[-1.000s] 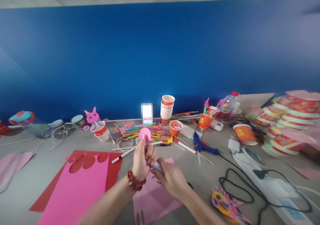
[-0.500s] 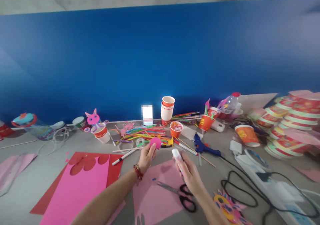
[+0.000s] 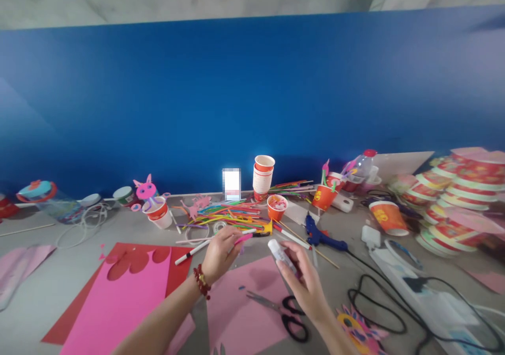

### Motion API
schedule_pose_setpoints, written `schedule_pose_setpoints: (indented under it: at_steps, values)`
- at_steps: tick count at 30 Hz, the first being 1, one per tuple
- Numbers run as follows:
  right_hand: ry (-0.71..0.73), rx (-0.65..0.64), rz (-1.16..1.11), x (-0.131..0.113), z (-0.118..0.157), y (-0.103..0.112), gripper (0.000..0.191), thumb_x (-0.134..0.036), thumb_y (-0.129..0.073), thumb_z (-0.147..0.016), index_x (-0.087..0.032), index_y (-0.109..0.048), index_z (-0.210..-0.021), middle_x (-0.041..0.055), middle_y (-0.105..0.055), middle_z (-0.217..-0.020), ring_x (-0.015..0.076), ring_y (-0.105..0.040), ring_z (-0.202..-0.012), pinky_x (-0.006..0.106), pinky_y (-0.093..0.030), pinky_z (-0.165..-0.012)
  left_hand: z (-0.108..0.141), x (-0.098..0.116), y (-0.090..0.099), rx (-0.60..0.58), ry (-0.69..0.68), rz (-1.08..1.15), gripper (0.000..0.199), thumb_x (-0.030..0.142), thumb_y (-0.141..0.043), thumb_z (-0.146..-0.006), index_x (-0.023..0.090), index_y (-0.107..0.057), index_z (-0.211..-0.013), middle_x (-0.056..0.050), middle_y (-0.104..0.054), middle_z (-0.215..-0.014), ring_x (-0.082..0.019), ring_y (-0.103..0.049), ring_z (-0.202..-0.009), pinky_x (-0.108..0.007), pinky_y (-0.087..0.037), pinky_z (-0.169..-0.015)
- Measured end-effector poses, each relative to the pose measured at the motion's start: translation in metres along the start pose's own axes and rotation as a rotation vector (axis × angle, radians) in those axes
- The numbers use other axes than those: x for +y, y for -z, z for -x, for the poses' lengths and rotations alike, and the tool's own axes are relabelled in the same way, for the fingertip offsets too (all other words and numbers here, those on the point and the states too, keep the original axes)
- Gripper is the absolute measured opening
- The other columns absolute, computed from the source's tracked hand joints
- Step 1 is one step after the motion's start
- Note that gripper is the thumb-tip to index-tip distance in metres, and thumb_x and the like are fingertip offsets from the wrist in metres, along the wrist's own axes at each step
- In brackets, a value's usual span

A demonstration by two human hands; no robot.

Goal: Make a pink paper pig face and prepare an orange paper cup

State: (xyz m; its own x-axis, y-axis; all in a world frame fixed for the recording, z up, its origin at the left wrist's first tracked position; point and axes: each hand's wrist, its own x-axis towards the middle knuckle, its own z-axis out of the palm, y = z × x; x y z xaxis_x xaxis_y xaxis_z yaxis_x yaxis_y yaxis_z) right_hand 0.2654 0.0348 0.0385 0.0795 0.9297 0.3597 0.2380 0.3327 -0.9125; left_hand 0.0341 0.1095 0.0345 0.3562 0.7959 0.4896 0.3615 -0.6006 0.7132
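at lower centre, the left hand (image 3: 220,253) is pinching the pink disc (image 3: 243,238), now turning edge-on, and the right hand (image 3: 303,273) is gripping the white tube (image 3: 281,252), keeping them apart.

No wording, brand or number can be read with certainty. Yellow marks are carried by the orange paper cup (image 3: 389,218) at the right of the desk (image 3: 23,328) and by the red paper cup (image 3: 325,198) farther left, but they are too blurred to be deciphered. The glue stick's (image 3: 284,258) faint markings are likewise left illegible.
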Motion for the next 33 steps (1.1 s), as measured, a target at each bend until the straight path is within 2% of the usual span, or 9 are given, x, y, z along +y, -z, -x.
schedule_pose_setpoints:
  at_steps: [2,5,7,10,13,17,20,27,33]
  values:
    - [0.092,0.016,0.082,-0.004,0.000,0.002,0.029,-0.031,-0.063,-0.088,-0.022,-0.059,-0.116,0.0076,-0.068,-0.103,0.0212,-0.067,-0.090,0.026,-0.056,-0.075,0.004,0.013,0.010,-0.019,-0.161,-0.173,0.024,0.025,-0.054,-0.093,0.022,-0.068,-0.112,-0.009,-0.071,-0.104,-0.023,-0.059,-0.100,-0.042,-0.046,-0.092]
    - [0.151,0.075,0.131,-0.009,0.003,0.002,0.025,-0.029,-0.060,-0.090,-0.022,-0.060,-0.113,0.0088,-0.069,-0.104,0.0222,-0.068,-0.091,0.026,-0.057,-0.074,0.013,0.029,0.020,0.038,-0.385,-0.457,0.032,0.019,-0.053,-0.093,0.022,-0.062,-0.123,-0.009,-0.070,-0.110,-0.024,-0.060,-0.103,-0.040,-0.049,-0.089]
    - [0.158,0.139,0.139,-0.013,0.007,0.001,0.022,-0.028,-0.058,-0.090,-0.021,-0.061,-0.111,0.0086,-0.068,-0.101,0.0219,-0.068,-0.089,0.027,-0.057,-0.074,0.017,0.035,0.022,0.081,-0.444,-0.522,0.033,0.016,-0.050,-0.093,0.022,-0.061,-0.123,-0.010,-0.070,-0.108,-0.023,-0.061,-0.099,-0.038,-0.050,-0.084]
    - [0.151,0.178,0.136,-0.019,0.012,-0.001,0.018,-0.027,-0.058,-0.089,-0.021,-0.061,-0.105,0.0063,-0.067,-0.092,0.0199,-0.069,-0.081,0.025,-0.058,-0.069,0.022,0.041,0.022,0.101,-0.470,-0.492,0.033,0.013,-0.047,-0.093,0.020,-0.061,-0.122,-0.010,-0.071,-0.102,-0.021,-0.064,-0.092,-0.035,-0.052,-0.080]
    - [0.166,0.146,0.147,-0.024,0.015,-0.001,0.017,-0.025,-0.063,-0.086,-0.021,-0.063,-0.102,0.0046,-0.068,-0.087,0.0185,-0.068,-0.075,0.023,-0.057,-0.064,0.027,0.048,0.018,0.119,-0.369,-0.366,0.030,0.012,-0.049,-0.091,0.019,-0.062,-0.117,-0.009,-0.071,-0.099,-0.019,-0.065,-0.089,-0.032,-0.052,-0.079]
    - [0.245,0.188,0.150,-0.029,0.018,-0.003,0.017,-0.023,-0.067,-0.082,-0.023,-0.067,-0.099,0.0032,-0.068,-0.089,0.0176,-0.068,-0.074,0.022,-0.057,-0.064,0.035,0.061,0.010,0.054,-0.026,-0.108,0.021,0.013,-0.049,-0.093,0.020,-0.064,-0.105,-0.003,-0.072,-0.079,-0.014,-0.067,-0.073,-0.024,-0.051,-0.070]
    - [0.303,0.216,0.151,-0.036,0.020,-0.010,0.016,-0.020,-0.066,-0.082,-0.023,-0.068,-0.098,0.0028,-0.067,-0.086,0.0171,-0.067,-0.072,0.023,-0.056,-0.061,0.041,0.068,0.004,0.009,0.134,0.049,0.018,0.017,-0.048,-0.095,0.021,-0.065,-0.101,0.002,-0.071,-0.067,-0.012,-0.068,-0.064,-0.021,-0.051,-0.067]
    - [0.563,0.218,0.232,-0.049,0.017,-0.032,0.029,-0.006,-0.068,-0.077,-0.019,-0.065,-0.102,0.0022,-0.068,-0.075,0.0165,-0.063,-0.063,0.027,-0.053,-0.058,0.047,0.071,-0.005,0.003,0.248,0.128,0.013,0.020,-0.053,-0.093,0.021,-0.066,-0.092,0.001,-0.074,-0.068,-0.013,-0.070,-0.063,-0.019,-0.052,-0.064]
    - [0.616,0.228,0.356,-0.044,0.015,-0.041,0.030,-0.012,-0.069,-0.079,-0.020,-0.066,-0.108,0.0041,-0.066,-0.074,0.0187,-0.063,-0.063,0.029,-0.052,-0.054,0.048,0.073,-0.007,0.021,0.193,0.073,0.014,0.019,-0.051,-0.093,0.020,-0.064,-0.098,-0.001,-0.074,-0.072,-0.014,-0.071,-0.065,-0.019,-0.052,-0.062]
